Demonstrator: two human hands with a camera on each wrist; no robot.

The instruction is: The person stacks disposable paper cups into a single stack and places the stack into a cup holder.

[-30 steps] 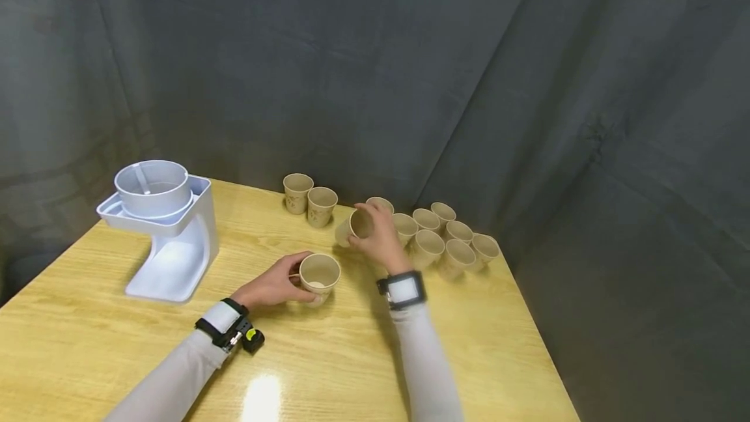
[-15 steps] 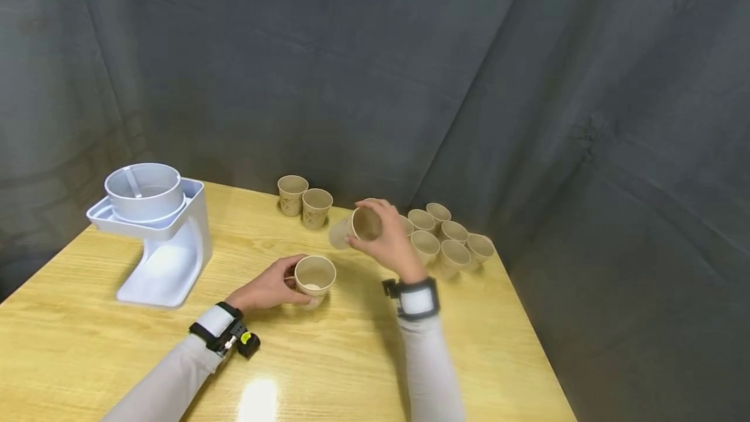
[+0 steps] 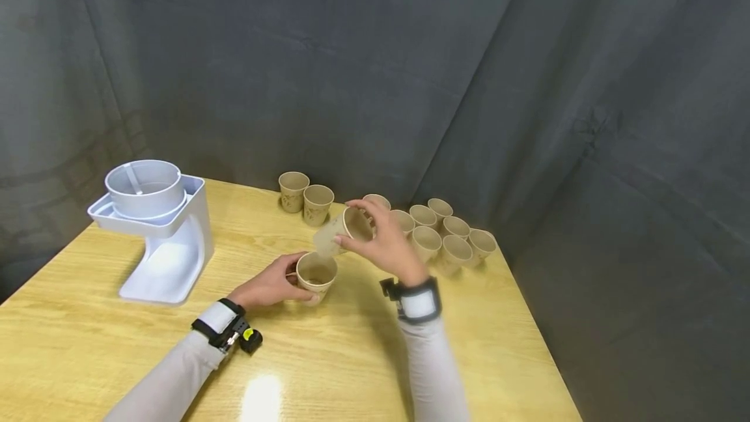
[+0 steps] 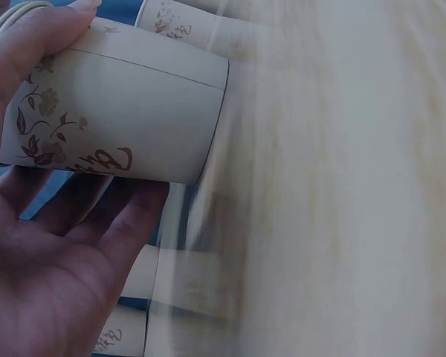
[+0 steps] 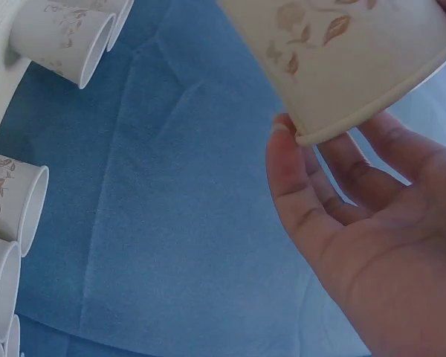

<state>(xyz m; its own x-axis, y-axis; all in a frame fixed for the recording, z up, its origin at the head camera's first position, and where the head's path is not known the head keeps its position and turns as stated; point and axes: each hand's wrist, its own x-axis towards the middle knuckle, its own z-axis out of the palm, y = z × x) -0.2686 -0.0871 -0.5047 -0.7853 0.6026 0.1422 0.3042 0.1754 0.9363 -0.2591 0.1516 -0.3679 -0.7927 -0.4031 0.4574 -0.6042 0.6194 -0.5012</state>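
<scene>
Near the middle of the table, my left hand point(image 3: 272, 285) grips a beige paper cup point(image 3: 321, 290) round its side, mouth upward. A brown flower print shows on that cup point(image 4: 111, 111) in the left wrist view. Just above it, my right hand point(image 3: 383, 243) holds a second paper cup point(image 3: 328, 236) near its rim, thumb on one side and fingers on the other. This cup tilts, its mouth toward the right hand and its base overlapping the left cup's rim in the head view. Fingers of the right hand point(image 5: 372, 216) curl at its rim in the right wrist view.
A white stand point(image 3: 202, 226) with a round bowl point(image 3: 146, 197) on top is at the left. Two cups point(image 3: 317, 206) sit at the back edge. Several more cups point(image 3: 426, 243) crowd the back right. A dark curtain point(image 3: 351, 70) hangs behind the wooden table point(image 3: 328, 370).
My right hand has brought its cup left and down, from beside the other cups to the mouth of the left cup. The left hand has stayed nearly still.
</scene>
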